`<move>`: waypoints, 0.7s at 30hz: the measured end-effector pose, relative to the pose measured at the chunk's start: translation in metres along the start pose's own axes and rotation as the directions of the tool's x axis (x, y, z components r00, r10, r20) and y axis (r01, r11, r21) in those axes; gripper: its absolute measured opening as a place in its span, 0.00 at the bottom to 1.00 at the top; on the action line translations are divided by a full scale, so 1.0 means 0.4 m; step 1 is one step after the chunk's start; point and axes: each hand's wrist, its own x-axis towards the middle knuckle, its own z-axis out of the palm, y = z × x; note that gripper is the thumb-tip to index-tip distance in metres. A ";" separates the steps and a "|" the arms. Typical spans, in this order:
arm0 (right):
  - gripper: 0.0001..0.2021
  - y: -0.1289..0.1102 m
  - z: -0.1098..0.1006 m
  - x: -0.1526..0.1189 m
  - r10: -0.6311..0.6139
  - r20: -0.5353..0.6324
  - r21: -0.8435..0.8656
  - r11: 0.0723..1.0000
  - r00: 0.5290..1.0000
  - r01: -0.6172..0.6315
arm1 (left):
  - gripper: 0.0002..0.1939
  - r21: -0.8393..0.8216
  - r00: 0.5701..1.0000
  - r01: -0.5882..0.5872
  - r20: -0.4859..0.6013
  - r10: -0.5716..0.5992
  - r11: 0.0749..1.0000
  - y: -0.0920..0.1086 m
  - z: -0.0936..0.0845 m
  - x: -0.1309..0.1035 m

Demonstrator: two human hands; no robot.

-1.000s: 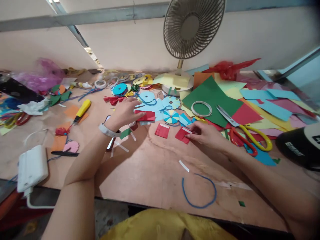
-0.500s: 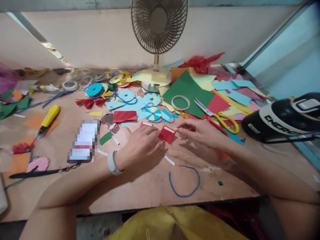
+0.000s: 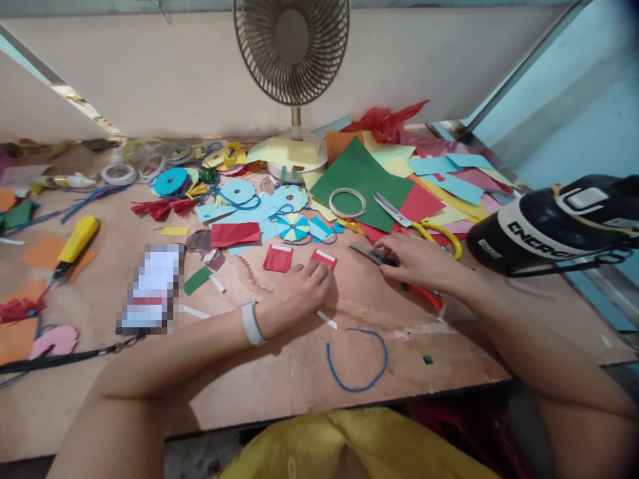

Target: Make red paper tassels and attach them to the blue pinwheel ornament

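My left hand [image 3: 302, 293] lies palm down on the table, fingers loosely extended over the lower part of a small red piece [image 3: 324, 257] with a white strip along its top. Just left of those fingers is a similar red piece [image 3: 278, 258], also white-topped. My right hand [image 3: 409, 259] is closed around what looks like a utility knife [image 3: 365, 252], its grey blade pointing left. An orange-red part [image 3: 430, 301] shows below that palm. Near the table's front lies a curved blue cord [image 3: 357, 389], with a narrow white strip [image 3: 327, 320] above it.
Yellow-handled scissors [image 3: 394, 210] and a tape ring [image 3: 347, 203] lie on coloured paper [image 3: 349, 179]. A black bottle [image 3: 529, 226] lies at right. A phone [image 3: 152, 286] and a yellow cutter [image 3: 78, 241] are at left. A fan [image 3: 292, 40] stands behind.
The small red piece that both hands held now lies on the table under my left fingers. My right hand has taken hold of the bladed tool. The view has shifted slightly right.
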 end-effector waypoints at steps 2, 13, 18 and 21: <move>0.12 0.005 0.006 0.007 0.010 0.025 -0.034 0.999 1.000 -0.009 | 0.12 0.028 1.000 -0.019 -0.008 0.019 0.999 -0.003 -0.001 -0.006; 0.14 -0.011 0.030 -0.003 0.043 -0.017 0.328 0.944 0.999 -0.035 | 0.11 -0.064 0.990 -0.135 -0.047 0.133 0.989 -0.043 -0.028 -0.061; 0.13 -0.046 0.031 0.034 -0.065 0.068 0.390 0.920 0.996 0.033 | 0.14 -0.112 0.973 -0.215 -0.112 0.203 0.970 -0.080 -0.038 -0.097; 0.09 -0.057 0.045 0.066 -0.162 0.057 0.338 0.932 0.985 0.134 | 0.14 -0.208 0.969 -0.227 -0.144 0.200 0.951 -0.090 -0.048 -0.099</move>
